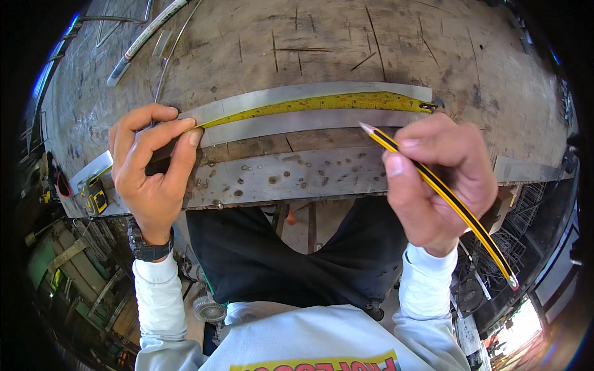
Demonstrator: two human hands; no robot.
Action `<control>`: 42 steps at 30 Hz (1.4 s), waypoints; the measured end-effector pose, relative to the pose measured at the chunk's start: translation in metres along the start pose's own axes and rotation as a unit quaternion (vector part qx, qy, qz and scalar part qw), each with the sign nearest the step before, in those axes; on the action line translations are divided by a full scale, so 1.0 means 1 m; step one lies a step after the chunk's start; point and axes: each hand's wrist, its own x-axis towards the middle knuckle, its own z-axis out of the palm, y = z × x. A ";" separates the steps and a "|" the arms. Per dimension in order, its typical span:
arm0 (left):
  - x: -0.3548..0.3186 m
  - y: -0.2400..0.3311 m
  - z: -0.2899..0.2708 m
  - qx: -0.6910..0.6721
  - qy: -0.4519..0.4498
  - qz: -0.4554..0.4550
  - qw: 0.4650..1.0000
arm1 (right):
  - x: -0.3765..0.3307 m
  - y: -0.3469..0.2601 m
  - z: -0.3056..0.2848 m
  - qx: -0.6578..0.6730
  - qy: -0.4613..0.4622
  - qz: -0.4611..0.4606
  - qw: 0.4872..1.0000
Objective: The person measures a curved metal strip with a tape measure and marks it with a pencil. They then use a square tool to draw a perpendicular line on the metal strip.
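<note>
A flat strip of grey sheet metal (278, 127) lies across the worn workbench, and the yellow blade of a tape measure (297, 104) is stretched along it. My left hand (148, 151) pinches the blade between thumb and fingers at the strip's left part. Past that hand, the black-and-yellow tape case (94, 196) rests by the bench's front edge. A yellow-and-black striped pencil (455, 207) is gripped in my right hand (442, 176). Its sharpened tip points left, at the strip's lower edge near the blade's hooked end. Whether the tip touches the metal I cannot tell.
A white marker (146, 41) and bent metal rods (176, 52) lie at the back left of the wooden bench top (346, 46). A pitted metal edge (284, 175) runs along its front. Wire racks (526, 210) stand below at the right.
</note>
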 end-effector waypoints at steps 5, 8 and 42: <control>-0.003 0.003 -0.004 -0.004 -0.023 -0.014 1.000 | -0.002 -0.001 0.005 -0.044 -0.007 0.016 0.999; -0.002 0.003 -0.006 -0.003 -0.026 -0.019 0.999 | -0.002 -0.002 0.007 -0.043 0.000 0.026 0.999; -0.004 0.016 -0.016 -0.023 -0.056 -0.040 0.997 | 0.009 0.019 -0.048 -0.192 -0.030 -0.028 0.981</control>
